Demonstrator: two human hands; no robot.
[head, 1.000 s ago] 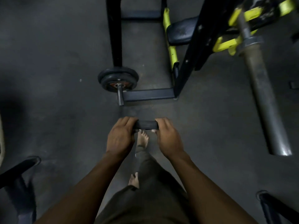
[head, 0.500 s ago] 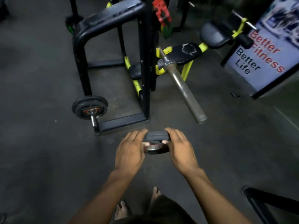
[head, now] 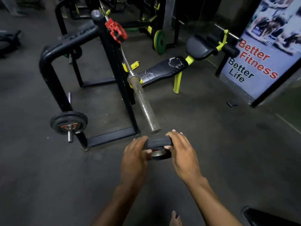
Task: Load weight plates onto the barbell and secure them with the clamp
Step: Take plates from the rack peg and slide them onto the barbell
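A small black weight plate [head: 157, 143] with a metal centre ring is held edge-up between both hands. My left hand [head: 133, 158] grips its left rim and my right hand [head: 183, 154] grips its right rim. The plate sits just below and in front of the bare steel end of the barbell sleeve [head: 144, 105], a short gap apart. The barbell rests on a black rack [head: 112, 66]. A red clamp [head: 116, 32] hangs high on the rack upright.
More black plates [head: 69, 122] sit on a storage peg at the rack's lower left. A black and yellow bench [head: 164, 69] stands behind the bar. A green-rimmed plate [head: 160, 40] leans at the back. A poster board [head: 260, 51] stands right. Dark floor lies all around.
The view has lifted from the floor to the rack. Both hands have carried the plate up and forward until it is close to the sleeve's end.
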